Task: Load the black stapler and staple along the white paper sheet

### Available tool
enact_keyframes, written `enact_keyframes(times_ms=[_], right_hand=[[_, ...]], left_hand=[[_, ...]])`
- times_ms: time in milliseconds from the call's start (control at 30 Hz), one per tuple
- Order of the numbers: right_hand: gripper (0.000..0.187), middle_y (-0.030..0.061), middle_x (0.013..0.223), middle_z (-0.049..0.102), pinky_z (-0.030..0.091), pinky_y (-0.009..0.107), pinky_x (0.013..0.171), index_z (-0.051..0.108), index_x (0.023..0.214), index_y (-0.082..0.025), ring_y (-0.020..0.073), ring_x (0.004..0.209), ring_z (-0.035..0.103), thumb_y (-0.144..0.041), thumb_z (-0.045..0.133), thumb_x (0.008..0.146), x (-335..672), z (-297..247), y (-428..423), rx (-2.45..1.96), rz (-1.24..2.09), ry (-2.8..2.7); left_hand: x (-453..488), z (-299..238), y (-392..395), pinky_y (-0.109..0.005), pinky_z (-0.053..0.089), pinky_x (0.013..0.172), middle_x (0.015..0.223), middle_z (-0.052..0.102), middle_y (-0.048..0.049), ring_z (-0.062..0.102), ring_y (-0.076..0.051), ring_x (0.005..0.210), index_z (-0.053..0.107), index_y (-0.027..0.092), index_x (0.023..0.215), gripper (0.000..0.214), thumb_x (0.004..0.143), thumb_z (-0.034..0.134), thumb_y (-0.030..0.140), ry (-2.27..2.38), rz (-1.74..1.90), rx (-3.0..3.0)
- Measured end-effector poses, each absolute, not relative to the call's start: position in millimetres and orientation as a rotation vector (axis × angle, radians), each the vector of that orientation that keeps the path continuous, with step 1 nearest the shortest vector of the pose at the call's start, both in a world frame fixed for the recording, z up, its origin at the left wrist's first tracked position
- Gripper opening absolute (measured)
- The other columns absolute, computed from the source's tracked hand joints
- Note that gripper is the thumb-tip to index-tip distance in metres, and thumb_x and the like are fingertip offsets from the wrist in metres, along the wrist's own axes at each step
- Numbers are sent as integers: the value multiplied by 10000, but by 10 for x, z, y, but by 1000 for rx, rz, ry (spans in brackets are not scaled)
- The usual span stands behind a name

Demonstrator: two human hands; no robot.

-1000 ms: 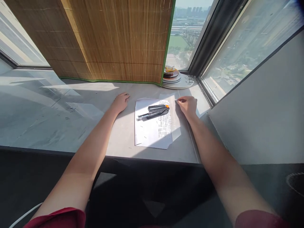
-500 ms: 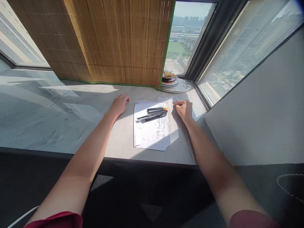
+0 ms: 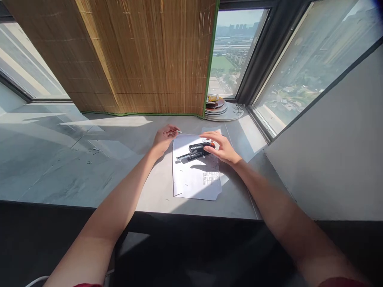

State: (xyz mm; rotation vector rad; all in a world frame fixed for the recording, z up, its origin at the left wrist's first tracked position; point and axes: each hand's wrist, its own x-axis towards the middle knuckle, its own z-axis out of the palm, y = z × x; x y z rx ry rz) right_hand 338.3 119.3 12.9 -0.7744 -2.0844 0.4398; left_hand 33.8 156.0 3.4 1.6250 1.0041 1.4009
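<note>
A black stapler (image 3: pixel 196 148) with an orange patch at its rear end lies opened on a stack of white paper (image 3: pixel 188 181), its metal tray sticking out toward the left. My right hand (image 3: pixel 223 148) is over the stapler's rear end, thumb and fingers apart around it; whether it touches the stapler I cannot tell. At the paper's upper left corner, my left hand (image 3: pixel 164 138) pinches a small silvery strip of staples (image 3: pixel 179 132) between its fingertips. Many loose staples (image 3: pixel 211 178) are scattered over the paper's right side.
Stacked plates (image 3: pixel 217 108) stand in the window corner. A bamboo blind (image 3: pixel 143 59) hangs behind the stone ledge (image 3: pixel 113 179). More loose staples (image 3: pixel 89 162) lie on the ledge at left. A white wall (image 3: pixel 332 139) rises at right.
My right hand has moved left from beside the paper to the stapler, and its pinch has opened. My left hand has moved right and now holds the staple strip. The view has shifted slightly.
</note>
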Motion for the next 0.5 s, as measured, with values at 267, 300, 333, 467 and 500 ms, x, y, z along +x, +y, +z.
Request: enact_keyframes(times_ms=[267, 300, 333, 467, 500], right_hand=[[238, 70, 1056, 791, 563, 452, 888, 774, 1203, -257, 282, 958, 679, -399, 787, 1012, 3312, -32, 1247, -720, 379, -2167], [218, 66, 1041, 790, 560, 450, 877, 773, 1183, -258, 281, 942, 671, -380, 790, 1002, 3327, -40, 1254, -738, 348, -2135], [204, 63, 1032, 790, 557, 450, 869, 771, 1169, -260, 280, 929, 664, -363, 790, 994, 3342, -44, 1260, -764, 321, -2110], [207, 63, 1049, 802, 559, 462, 869, 772, 1151, -264, 289, 927, 664, -331, 799, 956, 3372, -45, 1281, -860, 294, -2081], [213, 65, 1059, 805, 560, 465, 872, 774, 1148, -263, 291, 932, 665, -327, 801, 947, 3372, -44, 1284, -868, 297, -2082]], left_hand=[[358, 191, 1364, -364, 606, 903, 1004, 837, -66, 764, -216, 947, 843, 230, 962, 353, 816, 949, 534, 966, 1203, 1772], [350, 208, 1345, -367, 602, 894, 995, 838, -61, 757, -214, 932, 852, 242, 953, 305, 829, 941, 507, 988, 1187, 1840], [344, 222, 1330, -372, 598, 883, 984, 840, -58, 751, -216, 921, 860, 254, 940, 258, 842, 932, 482, 1014, 1175, 1907], [353, 241, 1287, -387, 580, 847, 951, 843, -55, 738, -228, 905, 870, 272, 896, 162, 874, 893, 430, 1061, 1116, 2082], [362, 244, 1277, -384, 575, 839, 943, 842, -53, 735, -227, 899, 870, 269, 895, 163, 875, 889, 429, 1048, 1084, 2103]])
